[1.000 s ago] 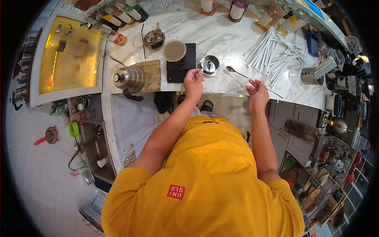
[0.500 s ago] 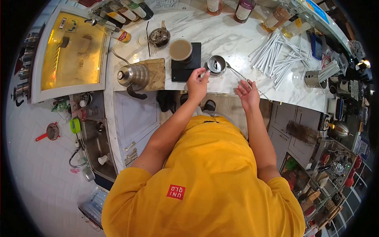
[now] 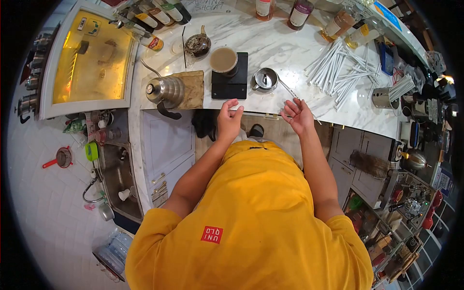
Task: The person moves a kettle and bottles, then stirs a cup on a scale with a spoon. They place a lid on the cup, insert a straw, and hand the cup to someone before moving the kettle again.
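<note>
My left hand (image 3: 229, 120) is at the counter's front edge, just below the black scale (image 3: 229, 91), fingers apart and holding nothing. On the scale stands a cup of light brown drink (image 3: 223, 60). A small metal pitcher (image 3: 266, 79) rests on the marble right of the scale, touched by neither hand. My right hand (image 3: 298, 116) has its fingers closed on a long thin spoon (image 3: 288, 89), which slants from beside the pitcher to the counter edge. A steel gooseneck kettle (image 3: 166, 92) sits left of the scale on a brown cloth (image 3: 194, 89).
Loose white straws (image 3: 338, 70) spread over the right of the counter (image 3: 280, 43), near a metal straw holder (image 3: 385, 96). A round glass pot (image 3: 197, 45) stands behind the kettle. Bottles (image 3: 299, 14) line the back. A sink (image 3: 121, 183) lies at the lower left.
My left hand has come off the pitcher and moved left and toward me. The spoon in my right hand has shifted slightly, and that hand has moved a little left.
</note>
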A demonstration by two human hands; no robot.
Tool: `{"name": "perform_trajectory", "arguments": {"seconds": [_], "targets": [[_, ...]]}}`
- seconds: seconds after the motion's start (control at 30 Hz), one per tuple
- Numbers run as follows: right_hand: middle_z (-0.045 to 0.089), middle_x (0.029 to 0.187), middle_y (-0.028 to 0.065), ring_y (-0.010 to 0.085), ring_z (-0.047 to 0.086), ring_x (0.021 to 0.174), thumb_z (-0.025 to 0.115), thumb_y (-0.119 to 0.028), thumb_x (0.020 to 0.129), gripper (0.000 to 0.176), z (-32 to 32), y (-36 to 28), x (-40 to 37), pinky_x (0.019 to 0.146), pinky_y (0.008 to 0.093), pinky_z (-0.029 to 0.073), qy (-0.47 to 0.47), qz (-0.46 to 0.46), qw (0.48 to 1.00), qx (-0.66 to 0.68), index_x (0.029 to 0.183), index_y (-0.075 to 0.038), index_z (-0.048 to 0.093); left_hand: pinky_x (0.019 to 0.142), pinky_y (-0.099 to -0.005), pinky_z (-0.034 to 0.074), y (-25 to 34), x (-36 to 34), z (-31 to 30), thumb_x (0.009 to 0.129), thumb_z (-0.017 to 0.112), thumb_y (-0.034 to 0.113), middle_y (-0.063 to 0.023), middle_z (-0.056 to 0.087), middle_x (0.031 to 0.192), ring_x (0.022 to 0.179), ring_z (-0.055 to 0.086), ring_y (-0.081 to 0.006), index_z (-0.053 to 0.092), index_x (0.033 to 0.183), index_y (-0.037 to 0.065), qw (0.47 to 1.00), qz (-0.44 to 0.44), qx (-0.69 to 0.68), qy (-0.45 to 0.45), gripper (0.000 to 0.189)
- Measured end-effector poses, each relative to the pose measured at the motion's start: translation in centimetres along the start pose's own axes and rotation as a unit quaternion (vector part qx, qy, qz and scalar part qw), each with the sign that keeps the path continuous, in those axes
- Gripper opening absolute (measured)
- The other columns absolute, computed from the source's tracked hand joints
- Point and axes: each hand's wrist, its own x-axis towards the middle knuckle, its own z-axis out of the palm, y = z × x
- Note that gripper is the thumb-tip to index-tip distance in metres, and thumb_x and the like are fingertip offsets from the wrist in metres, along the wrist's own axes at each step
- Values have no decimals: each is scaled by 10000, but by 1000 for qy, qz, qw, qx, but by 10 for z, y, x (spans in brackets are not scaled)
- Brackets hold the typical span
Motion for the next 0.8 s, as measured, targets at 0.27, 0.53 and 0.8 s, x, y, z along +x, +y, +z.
{"name": "perform_trajectory", "arguments": {"seconds": [0.27, 0.53, 0.8], "targets": [[654, 1292, 159, 272, 666, 1018, 405, -378, 1131, 400, 1, -7, 7, 991, 583, 536, -38, 29, 998, -46, 1397, -94, 497, 782, -261, 527, -14, -4, -19, 960, 746, 157, -83, 708, 1188, 826, 621, -88, 639, 1287, 31, 1000, 3, -19, -4, 366], [696, 1198, 121, 232, 676, 941, 466, -377, 1110, 386, 9, -4, -6, 873, 471, 557, -20, 10, 994, -111, 1356, -88, 536, 837, -249, 525, -9, -5, -40, 998, 686, 107, -98, 661, 1228, 878, 623, -92, 586, 1332, 12, 999, 1, -41, -1, 361], [723, 1066, 103, 157, 666, 906, 622, -263, 1049, 334, 81, -2, -109, 820, 302, 525, -96, -218, 884, -402, 1260, -6, 654, 784, -236, 516, 36, -12, -74, 971, 724, 110, -84, 684, 1225, 873, 614, -77, 608, 1323, 16, 998, 44, -51, -3, 382]]}}
